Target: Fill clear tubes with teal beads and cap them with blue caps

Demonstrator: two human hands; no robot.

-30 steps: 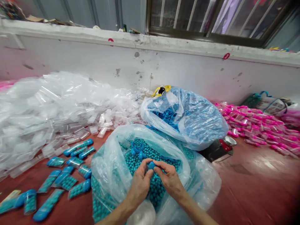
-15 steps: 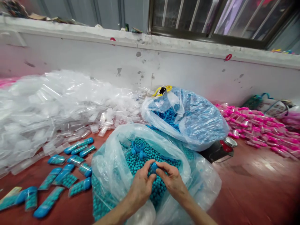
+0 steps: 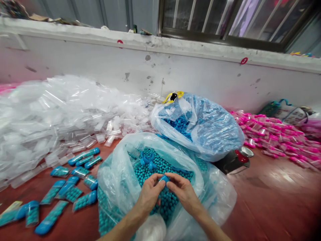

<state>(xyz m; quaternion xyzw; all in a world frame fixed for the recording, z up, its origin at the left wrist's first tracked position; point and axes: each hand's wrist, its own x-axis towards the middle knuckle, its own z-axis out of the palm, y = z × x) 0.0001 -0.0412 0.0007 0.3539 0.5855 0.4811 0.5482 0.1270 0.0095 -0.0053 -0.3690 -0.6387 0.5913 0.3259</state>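
My left hand [image 3: 149,195] and my right hand [image 3: 184,192] meet over an open clear plastic bag [image 3: 117,174] full of small teal balls [image 3: 150,167]. Between the fingertips of both hands sits a small blue cap [image 3: 163,179] on a tube that is mostly hidden by the fingers. A blue scoop-like piece [image 3: 147,159] lies on the balls just beyond my hands. Behind it stands a second bag [image 3: 208,130] holding blue caps.
Filled blue-capped tubes [image 3: 65,187] lie on the red surface at the left. A large heap of empty clear tubes [image 3: 50,117] fills the left back. Pink filled tubes [image 3: 273,137] lie at the right. A dark tin [image 3: 235,159] sits beside the bags. A white wall runs behind.
Both hands stay together over the bag. The fingers have shifted slightly around the blue cap, and the view moved a little.
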